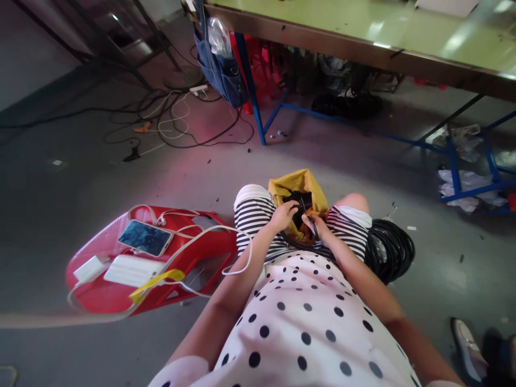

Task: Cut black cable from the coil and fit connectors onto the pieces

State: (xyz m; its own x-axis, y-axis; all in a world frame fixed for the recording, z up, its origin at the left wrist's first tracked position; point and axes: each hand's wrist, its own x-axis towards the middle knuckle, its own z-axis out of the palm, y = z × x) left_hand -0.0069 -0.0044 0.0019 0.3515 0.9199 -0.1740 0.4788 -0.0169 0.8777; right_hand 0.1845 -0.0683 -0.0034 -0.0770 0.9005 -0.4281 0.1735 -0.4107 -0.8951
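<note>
A yellow cloth bag [318, 192] stands open between my knees, with dark pieces inside it. Over its opening, my left hand [284, 216] pinches a thin black cord [296, 207]. My right hand [318, 227] is closed round black-handled scissors [313, 228], whose blades point up toward the left fingertips. The two hands are close together but apart. A black cable [308, 248] runs across my lap below the bag. Fine detail at the fingertips is too small to make out.
To the left, a red stool [86, 287] carries a phone [145, 238], a white power bank [133, 270] and white cables. A coil of black cable [397, 252] lies by my right knee. Ahead is a green-topped table [322, 19] with blue legs. Someone's shoe [467, 344] shows lower right.
</note>
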